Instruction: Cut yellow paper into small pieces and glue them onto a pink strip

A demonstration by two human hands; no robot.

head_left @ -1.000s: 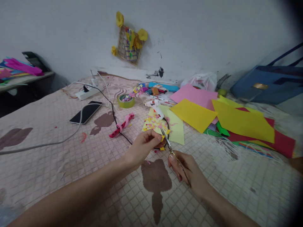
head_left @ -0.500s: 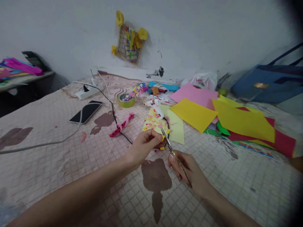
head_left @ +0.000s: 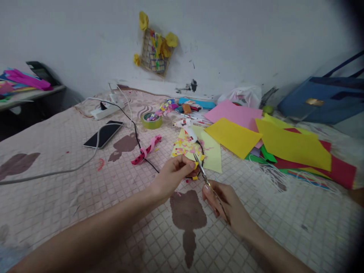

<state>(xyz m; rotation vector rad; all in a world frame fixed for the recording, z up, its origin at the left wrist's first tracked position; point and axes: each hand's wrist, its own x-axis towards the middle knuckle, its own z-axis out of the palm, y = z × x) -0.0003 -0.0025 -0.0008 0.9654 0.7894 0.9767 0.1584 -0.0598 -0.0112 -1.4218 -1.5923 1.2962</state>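
My left hand (head_left: 178, 172) pinches a small piece of yellow paper (head_left: 196, 165) between thumb and fingers. In my right hand (head_left: 223, 201) is a pair of scissors (head_left: 204, 175), its blades pointing up and left, right beside the yellow piece. Whether the blades touch the paper I cannot tell. Just beyond my hands lies a pale yellow sheet (head_left: 213, 157) scattered with tiny pink and yellow paper bits (head_left: 183, 145). A white glue gun (head_left: 190, 133) rests at that sheet, its black cord running behind my left hand.
Left of my hands are a pink ribbon-wrapped red strip (head_left: 146, 150), a tape roll (head_left: 151, 121), a phone (head_left: 104, 135) and a power strip (head_left: 107, 110). To the right lie yellow sheets (head_left: 233, 137), a pink sheet (head_left: 234, 113) and white string (head_left: 270, 176). A blue bag (head_left: 327, 98) stands far right.
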